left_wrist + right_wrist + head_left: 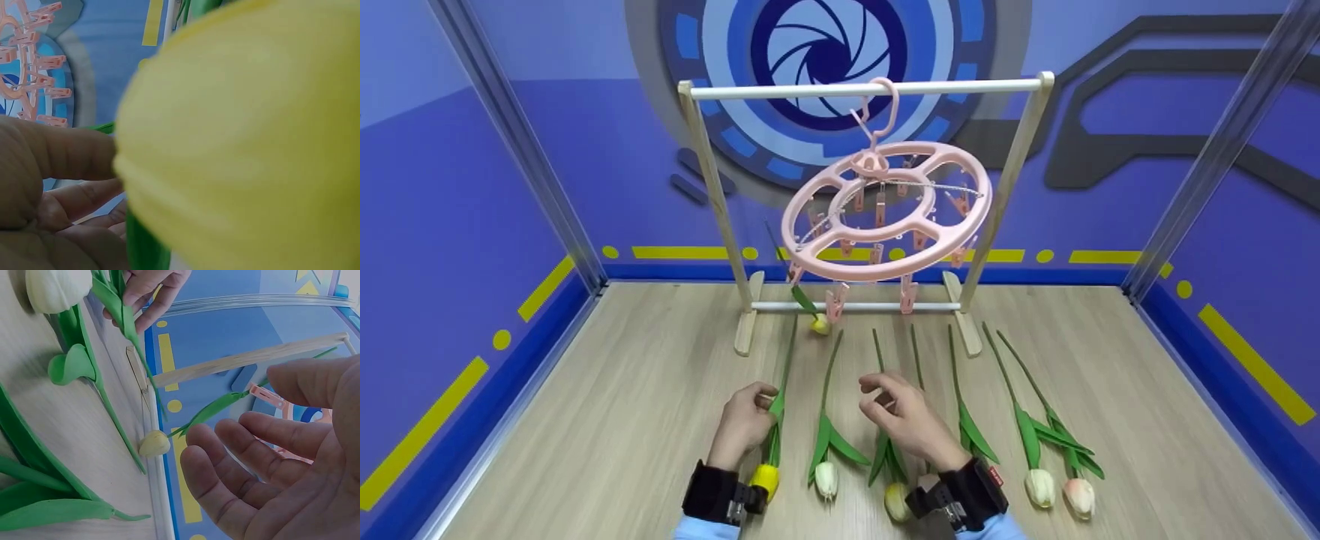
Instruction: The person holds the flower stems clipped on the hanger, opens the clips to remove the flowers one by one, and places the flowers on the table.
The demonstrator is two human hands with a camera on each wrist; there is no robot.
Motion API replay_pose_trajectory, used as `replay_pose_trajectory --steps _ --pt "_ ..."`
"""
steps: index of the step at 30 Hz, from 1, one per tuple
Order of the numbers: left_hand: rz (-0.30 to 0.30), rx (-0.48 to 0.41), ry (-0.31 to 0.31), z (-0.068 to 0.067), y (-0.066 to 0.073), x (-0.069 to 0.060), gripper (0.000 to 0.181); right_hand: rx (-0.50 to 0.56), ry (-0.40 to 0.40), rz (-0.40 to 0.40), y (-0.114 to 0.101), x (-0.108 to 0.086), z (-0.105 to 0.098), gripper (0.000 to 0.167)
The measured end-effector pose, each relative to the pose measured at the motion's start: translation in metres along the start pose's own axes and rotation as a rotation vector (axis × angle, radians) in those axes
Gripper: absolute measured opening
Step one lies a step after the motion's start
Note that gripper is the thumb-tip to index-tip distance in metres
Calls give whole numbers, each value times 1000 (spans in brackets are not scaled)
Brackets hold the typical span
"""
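My left hand (742, 421) pinches the green stem and leaves of a yellow tulip (766, 478), whose bloom (242, 135) fills much of the left wrist view. The right wrist view also shows this grip. Over the middle of the table is my right hand (916, 421), palm turned inward, fingers loosely bent and holding nothing. Above the table hangs a round pink clip hanger (885, 262) with several pink pegs. From a peg at its left side another yellow tulip (819, 325) hangs bloom down.
A wooden stand (1020, 150) with a white top bar carries the hanger. Several tulips lie in a row on the wooden table (607, 420), among them a white tulip (826, 480) and a pale pink tulip (1080, 498). Blue panels (495, 187) enclose the back and sides.
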State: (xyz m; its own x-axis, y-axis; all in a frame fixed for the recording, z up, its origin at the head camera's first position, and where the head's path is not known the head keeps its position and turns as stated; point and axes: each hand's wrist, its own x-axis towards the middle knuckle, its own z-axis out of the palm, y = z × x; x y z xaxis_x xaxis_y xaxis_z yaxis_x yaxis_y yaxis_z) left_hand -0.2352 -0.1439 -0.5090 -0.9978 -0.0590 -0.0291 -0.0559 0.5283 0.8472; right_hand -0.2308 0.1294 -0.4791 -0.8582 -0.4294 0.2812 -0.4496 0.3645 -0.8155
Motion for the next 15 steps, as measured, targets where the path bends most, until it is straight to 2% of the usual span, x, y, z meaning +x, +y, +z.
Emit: replay_pose_trajectory --steps 8,15 --pt "-28 44 -30 0 -2 0 47 -28 7 -23 2 -1 0 30" --pt "-12 39 -43 -3 -1 -3 39 -31 13 -30 3 0 0 28"
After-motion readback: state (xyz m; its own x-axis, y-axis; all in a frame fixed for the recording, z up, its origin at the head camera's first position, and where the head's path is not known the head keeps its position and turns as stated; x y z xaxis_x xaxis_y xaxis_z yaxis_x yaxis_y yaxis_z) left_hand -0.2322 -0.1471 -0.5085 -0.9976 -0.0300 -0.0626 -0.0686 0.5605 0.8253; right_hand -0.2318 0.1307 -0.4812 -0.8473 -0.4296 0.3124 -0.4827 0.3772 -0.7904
